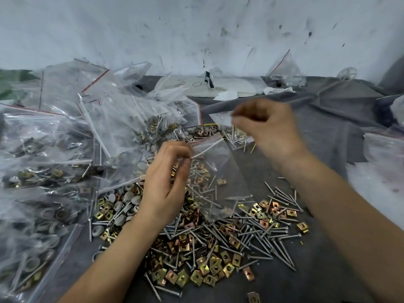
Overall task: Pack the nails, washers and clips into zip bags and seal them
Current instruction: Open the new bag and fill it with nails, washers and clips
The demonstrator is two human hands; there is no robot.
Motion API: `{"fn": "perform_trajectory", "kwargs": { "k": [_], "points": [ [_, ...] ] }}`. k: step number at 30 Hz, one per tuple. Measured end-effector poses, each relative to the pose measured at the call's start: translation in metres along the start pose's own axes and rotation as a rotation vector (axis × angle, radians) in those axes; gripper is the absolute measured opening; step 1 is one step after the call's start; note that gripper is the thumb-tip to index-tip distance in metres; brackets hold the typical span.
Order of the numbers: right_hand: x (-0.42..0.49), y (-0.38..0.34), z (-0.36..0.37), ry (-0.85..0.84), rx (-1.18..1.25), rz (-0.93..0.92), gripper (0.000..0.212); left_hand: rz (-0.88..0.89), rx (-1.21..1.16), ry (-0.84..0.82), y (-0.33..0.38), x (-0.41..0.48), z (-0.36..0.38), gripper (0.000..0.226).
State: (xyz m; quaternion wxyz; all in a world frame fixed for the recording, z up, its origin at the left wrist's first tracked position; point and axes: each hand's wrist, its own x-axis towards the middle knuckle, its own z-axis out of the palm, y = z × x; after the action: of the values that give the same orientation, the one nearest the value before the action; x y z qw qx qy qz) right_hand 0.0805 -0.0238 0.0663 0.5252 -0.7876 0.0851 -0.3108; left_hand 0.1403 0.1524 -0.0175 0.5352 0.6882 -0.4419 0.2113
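**Item 1. Left hand (166, 178).** Your fingers (185, 159) are pinched together on the white zip strip at the mouth of a clear zip bag (218, 165). The bag hangs from that pinch over the middle of the loose heap. Through the film you can see only the hardware lying beneath it.

**Item 2. Right hand (269, 127).** Raised above the far edge of the heap, apart from the bag, and blurred. Your fingers are curled inward. You cannot tell whether they grip anything.

**Item 3. Loose stock on the counter (306, 281).**
- Nails (273, 237): silver, scattered mostly to the right and front.
- Clips (209, 270): square, brass and copper coloured, thickest at front centre.
- Washers (129, 202): grey and domed, gathered to the left, just beside your left wrist.

**Item 4. Filled bags (43, 171).** Piled at your left, overlapping, each holding mixed nails, clips and washers. Several carry a red line along the zip.

**Item 5. Grey cloth (328, 119).** Rumpled, covering the far right of the counter.

**Item 6. White sheet (218, 86).** At the back near the wall, with dark pen marks: a loop like an "O" and a scrawl that cannot be read. No brand or label is legible anywhere.

**Item 7. Upright bag (284, 68).** At the back right against the scuffed wall (196, 29), with silver pieces at its base.
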Motion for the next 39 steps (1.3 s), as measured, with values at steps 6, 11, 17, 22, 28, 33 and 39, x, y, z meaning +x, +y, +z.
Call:
{"fn": "perform_trajectory", "kwargs": {
  "k": [6,11,17,22,28,33,39],
  "points": [
    [-0.012,-0.029,0.024,-0.293,-0.118,-0.251,0.014,0.055,-0.035,-0.041,-0.003,-0.001,0.001,0.013],
    [-0.014,-0.02,0.017,-0.264,-0.278,-0.261,0.003,0.019,-0.058,-0.02,-0.003,-0.001,-0.001,0.013],
    [-0.014,0.018,0.0,-0.175,-0.309,-0.054,0.012,0.005,-0.044,-0.002,-0.002,-0.001,0.0,0.012],
    [-0.032,0.054,-0.008,-0.627,-0.636,0.182,0.008,-0.01,-0.018,0.04,-0.001,0.0,-0.001,0.015],
    [-0.039,0.056,-0.011,-0.792,-0.713,0.193,0.014,-0.011,0.016,0.057,-0.002,-0.001,0.0,0.009],
    [-0.039,0.052,-0.012,-0.874,-0.72,0.192,0.022,-0.012,0.025,0.059,-0.002,-0.001,0.0,0.01],
    [-0.028,0.047,-0.019,-0.755,-0.736,0.152,0.015,0.001,0.019,0.05,-0.003,-0.001,0.0,0.011]
  ]
}}
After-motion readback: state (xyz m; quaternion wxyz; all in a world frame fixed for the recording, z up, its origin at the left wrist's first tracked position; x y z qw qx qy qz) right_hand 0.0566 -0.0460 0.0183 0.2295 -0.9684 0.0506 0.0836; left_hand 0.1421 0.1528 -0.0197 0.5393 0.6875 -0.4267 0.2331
